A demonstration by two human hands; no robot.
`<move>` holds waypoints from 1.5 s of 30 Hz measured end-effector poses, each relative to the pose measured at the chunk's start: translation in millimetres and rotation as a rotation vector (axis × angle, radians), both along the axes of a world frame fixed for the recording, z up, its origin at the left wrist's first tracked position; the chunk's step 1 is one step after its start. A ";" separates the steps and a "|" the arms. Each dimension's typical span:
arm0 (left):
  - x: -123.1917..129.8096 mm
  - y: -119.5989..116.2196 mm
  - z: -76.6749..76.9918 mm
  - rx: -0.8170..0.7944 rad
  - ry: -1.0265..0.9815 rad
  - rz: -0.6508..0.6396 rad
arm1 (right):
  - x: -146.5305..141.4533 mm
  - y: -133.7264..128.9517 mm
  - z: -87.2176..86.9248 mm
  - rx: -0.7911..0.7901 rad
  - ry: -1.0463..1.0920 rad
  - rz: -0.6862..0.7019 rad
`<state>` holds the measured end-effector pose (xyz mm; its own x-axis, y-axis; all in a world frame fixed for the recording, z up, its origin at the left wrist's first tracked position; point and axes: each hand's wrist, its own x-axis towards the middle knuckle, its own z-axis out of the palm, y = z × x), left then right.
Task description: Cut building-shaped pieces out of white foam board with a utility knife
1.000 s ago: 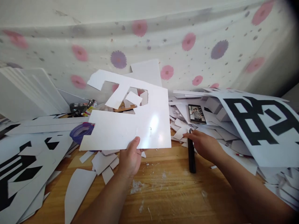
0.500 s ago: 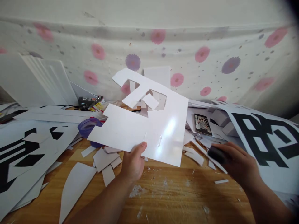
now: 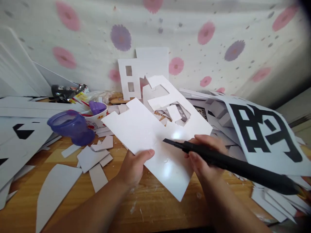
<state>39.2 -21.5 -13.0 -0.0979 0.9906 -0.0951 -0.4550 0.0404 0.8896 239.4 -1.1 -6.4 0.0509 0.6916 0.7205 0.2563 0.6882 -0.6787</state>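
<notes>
**Black cutter (image 3: 228, 163) held over a white sheet (image 3: 139, 127) with its openings already cut**

From the head view, looking down where I stand, the white sheet is tilted above the desk (image 3: 155, 212). The left hand (image 3: 133, 170) is clamped on its near edge, thumb on top. The right hand (image 3: 207, 171) is wrapped around the cutter, whose blade points across the sheet's face; whether the tip touches, I can't honestly tell from this angle.

As for progress, the far half of the sheet has angular openings right through it, so I'd call that part of the cutting done. The broad near half has only small marks and no opening through it; if anything is left to cut, I'd judge it lies there. Loose offcuts (image 3: 89, 158) and a large curved piece (image 3: 57, 191) lie on the desk to the left of the sheet. Beyond it stands a white board (image 3: 153, 60), with two square openings beside it, perhaps in the same piece. To the right of the sheet lies a print (image 3: 289, 129) with a bold black character.

The containers are left of the sheet. A translucent purple cup (image 3: 68, 124) leans there; I see nothing clearly inside. Just behind it, a patterned white tub (image 3: 98, 119) holds a purple object (image 3: 97, 106). Farther back, a dark can (image 3: 60, 93) lies on its side.
</notes>
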 end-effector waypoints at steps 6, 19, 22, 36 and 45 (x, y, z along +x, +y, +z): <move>-0.1 -0.8 3.0 0.006 -0.014 -0.033 | 1.9 -1.7 -6.1 0.036 -0.049 -0.081; -2.0 2.6 4.0 0.002 0.001 -0.093 | -1.0 -4.2 9.9 -0.128 -0.040 0.205; -6.2 3.5 3.5 0.031 0.096 -0.167 | 2.9 3.6 10.6 -0.213 0.027 0.355; -7.6 4.3 -0.2 0.003 0.166 -0.216 | -6.4 -3.5 18.1 -0.506 0.468 0.628; 0.0 6.4 3.6 -0.060 0.129 -0.227 | -12.3 -3.4 23.1 -0.754 0.575 0.594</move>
